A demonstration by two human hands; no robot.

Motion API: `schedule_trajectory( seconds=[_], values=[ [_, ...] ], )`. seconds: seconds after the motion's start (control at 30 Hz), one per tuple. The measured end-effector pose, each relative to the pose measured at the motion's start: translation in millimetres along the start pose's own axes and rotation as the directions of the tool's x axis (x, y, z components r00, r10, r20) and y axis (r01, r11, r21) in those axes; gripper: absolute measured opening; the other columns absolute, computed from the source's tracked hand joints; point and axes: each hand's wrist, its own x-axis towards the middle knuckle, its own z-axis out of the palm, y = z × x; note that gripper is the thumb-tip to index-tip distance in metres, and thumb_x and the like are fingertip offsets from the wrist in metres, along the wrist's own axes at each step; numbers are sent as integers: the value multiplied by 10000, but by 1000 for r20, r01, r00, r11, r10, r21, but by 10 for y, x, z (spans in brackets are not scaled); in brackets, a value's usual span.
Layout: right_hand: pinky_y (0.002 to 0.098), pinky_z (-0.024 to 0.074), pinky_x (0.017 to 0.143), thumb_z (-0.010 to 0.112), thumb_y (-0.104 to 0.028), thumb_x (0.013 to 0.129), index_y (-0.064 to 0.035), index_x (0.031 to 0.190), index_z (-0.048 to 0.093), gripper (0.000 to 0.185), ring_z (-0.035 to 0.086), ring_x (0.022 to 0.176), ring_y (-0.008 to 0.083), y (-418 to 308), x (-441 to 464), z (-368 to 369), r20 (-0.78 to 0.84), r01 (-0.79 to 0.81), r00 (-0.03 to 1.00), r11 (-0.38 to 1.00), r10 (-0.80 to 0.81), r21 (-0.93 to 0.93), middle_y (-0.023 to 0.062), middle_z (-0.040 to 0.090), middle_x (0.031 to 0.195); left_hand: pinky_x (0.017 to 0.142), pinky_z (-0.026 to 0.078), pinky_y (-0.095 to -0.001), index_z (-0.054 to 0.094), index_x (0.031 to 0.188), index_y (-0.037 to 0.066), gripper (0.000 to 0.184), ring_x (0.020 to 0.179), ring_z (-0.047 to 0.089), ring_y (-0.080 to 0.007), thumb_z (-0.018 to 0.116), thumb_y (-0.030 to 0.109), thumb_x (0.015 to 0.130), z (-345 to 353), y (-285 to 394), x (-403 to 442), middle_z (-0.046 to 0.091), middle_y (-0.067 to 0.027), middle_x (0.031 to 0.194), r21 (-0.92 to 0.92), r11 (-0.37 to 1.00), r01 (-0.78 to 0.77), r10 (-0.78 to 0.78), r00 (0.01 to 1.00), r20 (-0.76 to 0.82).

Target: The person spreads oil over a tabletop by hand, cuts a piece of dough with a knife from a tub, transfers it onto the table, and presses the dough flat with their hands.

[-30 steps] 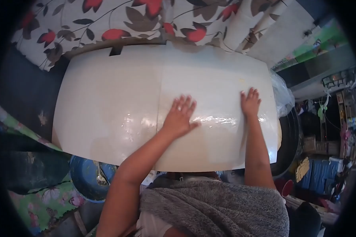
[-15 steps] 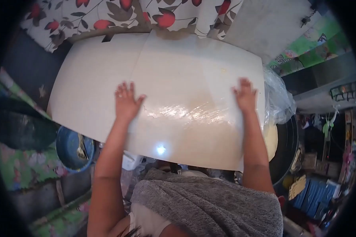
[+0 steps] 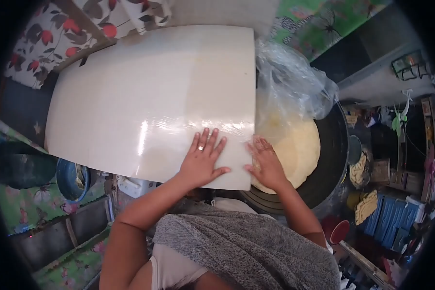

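Note:
A large white board (image 3: 130,96) with a shiny surface spreads out in front of me. My left hand (image 3: 204,157) rests on its right part, palm down with fingers spread and a ring on one finger. At the board's right edge, my right hand (image 3: 267,163) reaches over the dough (image 3: 302,150), fingers apart; whether it presses on the dough or only hovers, I cannot tell. The pale, rounded dough mass sits in a wide black basin (image 3: 336,145) beside the board. Clear plastic sheeting (image 3: 295,77) is bunched over the dough's far side.
On the left, below the board, is a blue basin (image 3: 72,181) with a utensil in it. A floral curtain (image 3: 48,43) hangs at the back left. To the right are a blue plastic container (image 3: 389,217), a red round container (image 3: 340,232) and shelves with small items.
My view has turned to the right, showing more of the basin and dough. My right hand has gone from the board to the dough at its edge; my left hand has moved rightward across the board.

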Motion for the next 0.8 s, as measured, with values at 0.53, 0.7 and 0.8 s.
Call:
schedule_trajectory(
  seconds=[0.53,0.7,0.8],
  values=[
    [362,471,871,462,-295,917,-56,1190,489,364,552,988,250,2216,-1246,2055,688,-455,623,-542,372,706,146,559,1084,1076,222,-478,477,1254,34,521,1279,327,-365,536,372,862,842,1677,538,373,-197,1351,-511,856,-85,298,888,351],
    [395,507,620,464,-215,841,-29,973,612,272,596,601,285,3195,-1718,1639,611,-660,110,-402,784,635,68,605,666,1056,258,-480,515,1191,15,472,1227,386,-372,579,324,840,1511,1307,195,454,-196,1266,-518,852,80,217,846,488],
    [431,493,703,482,-296,859,-38,1089,575,357,617,784,294,3310,-1768,1313,-156,-885,263,303,952,354,120,642,903,1023,312,-462,530,1170,17,458,1174,425,-378,593,305,819,1774,1174,376,494,-217,1191,-519,845,130,156,869,470]
  ],
)
